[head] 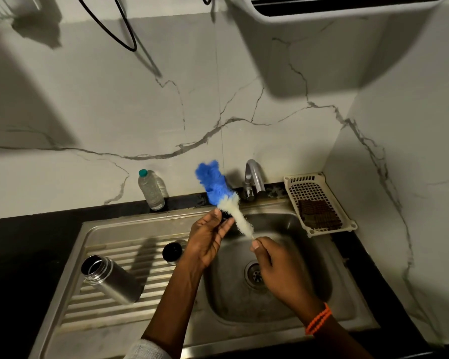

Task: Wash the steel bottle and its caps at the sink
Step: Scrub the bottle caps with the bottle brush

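The open steel bottle stands uncapped on the ribbed drainboard at the left. A black-topped steel cap sits on the drainboard just left of my left wrist. My right hand pinches the wire handle of a blue and white bottle brush, which points up and left over the sink basin. My left hand is beside the white bristles with its fingers nearly straight, fingertips close to the brush; something dark shows behind those fingertips.
The tap stands at the back of the sink. A cream plastic basket with a brown scrub pad sits at the right rim. A clear plastic bottle with a green cap stands on the black counter behind the drainboard.
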